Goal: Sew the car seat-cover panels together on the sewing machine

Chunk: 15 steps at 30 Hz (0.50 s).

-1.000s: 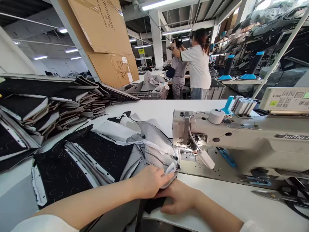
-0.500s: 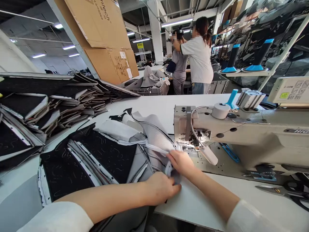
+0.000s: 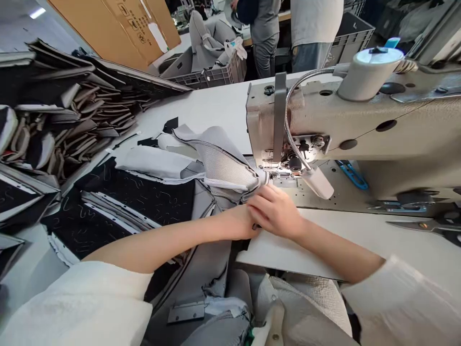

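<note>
A grey mesh fabric cover point(image 3: 226, 161) with dark piping and white edging lies bunched up to the needle area of a sewing machine point(image 3: 266, 120). Close in front of the needle, my right hand point(image 3: 277, 211) has its fingers curled on the gathered edge of the cover. My left hand point(image 3: 240, 222) is tucked against it from the left, closed on the same fabric; the right hand hides its fingertips. Black panels point(image 3: 158, 197) with white edge strips spread out left of the hands, and more grey fabric hangs below the table edge.
Stacked dark panels point(image 3: 104, 110) fill the left side. Scissors point(image 3: 425, 225) and blue thread snips point(image 3: 352, 175) lie to the right. A lamp point(image 3: 319, 182) hangs near the needle. Behind the table are a grey crate point(image 3: 216, 77), a cardboard box point(image 3: 122, 33) and two standing people.
The view has tilted down and moved closer to the machine. My hands have come together, the right now overlapping the left, and the gathered fabric sits at the needle area.
</note>
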Each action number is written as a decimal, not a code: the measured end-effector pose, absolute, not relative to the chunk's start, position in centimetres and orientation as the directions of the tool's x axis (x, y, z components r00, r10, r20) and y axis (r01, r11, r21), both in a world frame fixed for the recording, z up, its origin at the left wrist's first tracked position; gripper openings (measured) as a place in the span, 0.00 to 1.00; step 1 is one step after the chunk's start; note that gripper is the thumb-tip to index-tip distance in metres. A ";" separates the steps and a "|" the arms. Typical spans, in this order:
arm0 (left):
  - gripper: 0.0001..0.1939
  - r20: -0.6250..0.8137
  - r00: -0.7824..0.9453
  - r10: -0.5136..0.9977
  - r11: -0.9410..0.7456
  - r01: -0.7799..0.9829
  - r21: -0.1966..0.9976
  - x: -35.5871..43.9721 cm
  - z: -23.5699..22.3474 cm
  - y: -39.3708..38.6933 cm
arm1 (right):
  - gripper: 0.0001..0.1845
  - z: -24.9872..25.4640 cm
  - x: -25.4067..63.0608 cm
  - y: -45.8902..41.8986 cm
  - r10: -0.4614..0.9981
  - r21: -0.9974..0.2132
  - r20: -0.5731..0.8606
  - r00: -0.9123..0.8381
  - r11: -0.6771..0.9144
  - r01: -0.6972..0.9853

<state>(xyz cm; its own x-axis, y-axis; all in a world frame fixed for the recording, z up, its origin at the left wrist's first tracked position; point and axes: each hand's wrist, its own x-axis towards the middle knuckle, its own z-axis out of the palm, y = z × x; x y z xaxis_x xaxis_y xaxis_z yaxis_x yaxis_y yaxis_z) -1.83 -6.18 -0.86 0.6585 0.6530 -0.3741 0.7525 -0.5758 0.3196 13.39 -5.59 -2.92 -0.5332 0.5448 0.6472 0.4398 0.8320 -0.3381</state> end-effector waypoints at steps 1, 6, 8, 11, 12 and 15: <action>0.21 -0.403 0.654 0.640 -0.538 0.756 0.373 -1.9 -0.3 -5.7 | 0.13 -3.5 14.8 -6.6 0.577 -0.351 0.622 -0.530 0.810 0.469; 0.34 -0.483 0.614 0.624 -0.397 0.782 0.481 -2.6 2.2 -4.6 | 0.12 -5.8 17.1 -9.2 0.637 -0.392 0.518 -0.571 0.770 0.503; 0.28 -0.461 0.642 0.612 -0.458 0.764 0.455 -2.7 2.5 -4.7 | 0.11 -6.3 16.4 -8.5 0.648 -0.412 0.516 -0.560 0.761 0.501; 0.19 -0.449 0.615 0.648 -0.512 0.789 0.340 -2.6 2.4 -5.1 | 0.10 -6.1 14.8 -6.5 0.707 -0.440 0.463 -0.535 0.707 0.554; 0.19 -0.456 0.595 0.662 -0.509 0.803 0.309 -2.5 2.3 -5.4 | 0.09 -5.8 14.3 -5.8 0.725 -0.449 0.430 -0.537 0.688 0.570; 0.23 -0.467 0.592 0.657 -0.543 0.801 0.251 -2.5 1.7 -6.2 | 0.08 -4.5 12.5 -3.4 0.740 -0.469 0.346 -0.577 0.669 0.577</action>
<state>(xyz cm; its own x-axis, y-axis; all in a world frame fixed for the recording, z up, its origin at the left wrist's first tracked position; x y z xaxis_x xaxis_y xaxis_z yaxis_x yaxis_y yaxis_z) -2.51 -6.15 1.71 0.5921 0.6567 -0.4671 0.8009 -0.5434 0.2514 12.51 -3.41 -4.51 -0.5767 0.7400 0.3463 0.5770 0.6690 -0.4685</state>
